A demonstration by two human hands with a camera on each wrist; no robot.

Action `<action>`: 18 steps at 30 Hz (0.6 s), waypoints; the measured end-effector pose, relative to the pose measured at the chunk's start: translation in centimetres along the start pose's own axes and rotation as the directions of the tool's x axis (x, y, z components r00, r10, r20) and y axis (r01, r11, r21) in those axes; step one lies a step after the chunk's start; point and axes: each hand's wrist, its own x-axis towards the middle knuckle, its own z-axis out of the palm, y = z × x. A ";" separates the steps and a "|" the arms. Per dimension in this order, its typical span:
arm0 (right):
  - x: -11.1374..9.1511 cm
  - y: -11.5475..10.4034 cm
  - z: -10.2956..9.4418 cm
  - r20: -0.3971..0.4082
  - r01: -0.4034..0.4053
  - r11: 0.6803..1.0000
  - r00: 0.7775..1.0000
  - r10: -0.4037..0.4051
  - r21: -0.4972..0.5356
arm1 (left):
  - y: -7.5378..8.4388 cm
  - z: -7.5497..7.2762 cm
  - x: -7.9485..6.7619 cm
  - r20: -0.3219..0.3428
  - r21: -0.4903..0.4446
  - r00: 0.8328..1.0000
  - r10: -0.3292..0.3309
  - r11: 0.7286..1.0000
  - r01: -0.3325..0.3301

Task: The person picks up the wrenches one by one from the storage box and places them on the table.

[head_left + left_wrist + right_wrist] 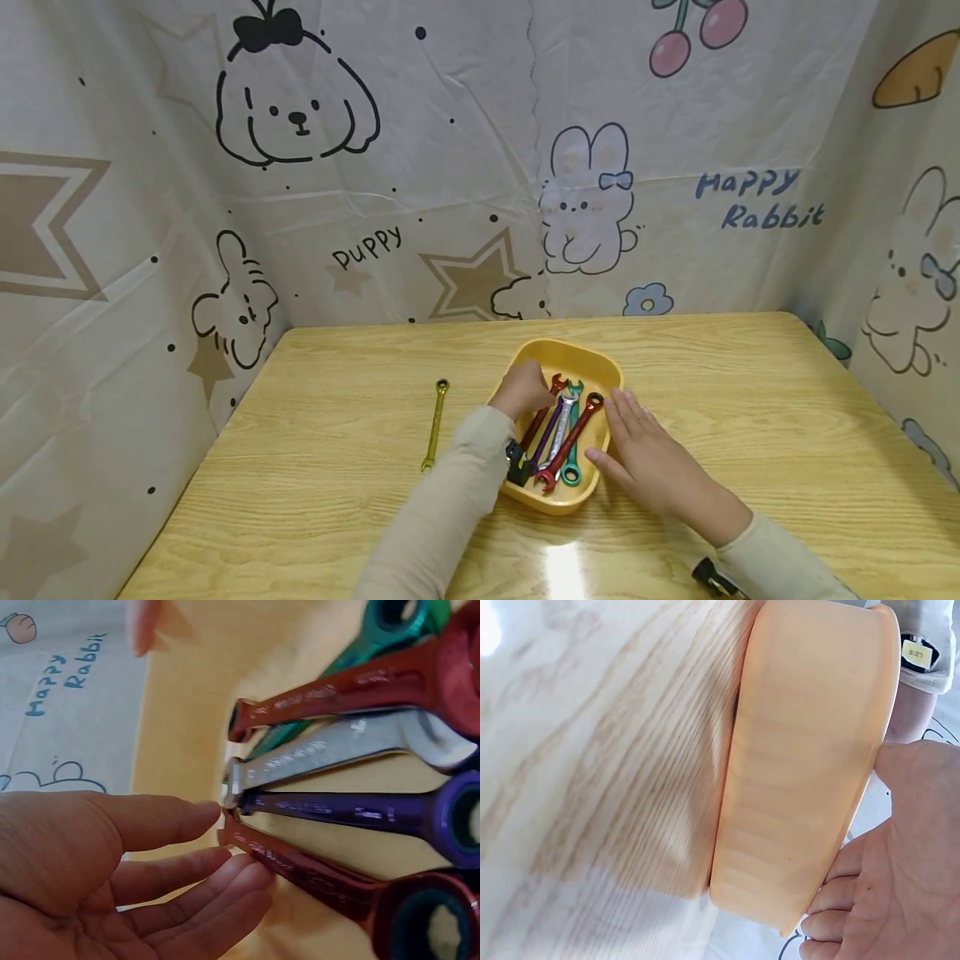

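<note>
We see the left hand (525, 389) reaching into a yellow plastic tray with rounded corners (577, 354), its thumb and forefinger pinching the end of a dark red metal wrench (315, 881). Beside that wrench, in the same tray, lie a purple metal wrench (330, 808), a silver metal wrench (330, 754), a brighter red metal wrench (337, 690) and a green metal wrench (371, 637) partly beneath the brighter red one. The right hand (648, 458) grasps nothing; its fingers lie extended against the tray's right edge. To the tray's left, a yellow-green metal wrench (435, 425) rests on the light wood-grain table (337, 517).

On the pale printed cloth (465, 150) behind, we read "Happy Rabbit" in blue and "Puppy" in black. Lettering runs along the wrench shafts, and a small yellow label (917, 655) sits at the left sleeve, but both are too blurred or small for us to read surely.
</note>
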 end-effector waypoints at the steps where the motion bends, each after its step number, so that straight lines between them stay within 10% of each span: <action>1: 0.0 0.0 0.0 0.001 -0.001 1.000 1.000 0.001 0.001 | 0.0 0.1 0.0 -0.003 0.008 1.000 0.005 1.000 -0.005; 18: 0.0 0.0 -0.1 0.009 -0.003 1.000 1.000 0.003 0.000 | 0.0 0.6 -0.4 -0.041 0.167 0.999 -0.034 0.985 0.041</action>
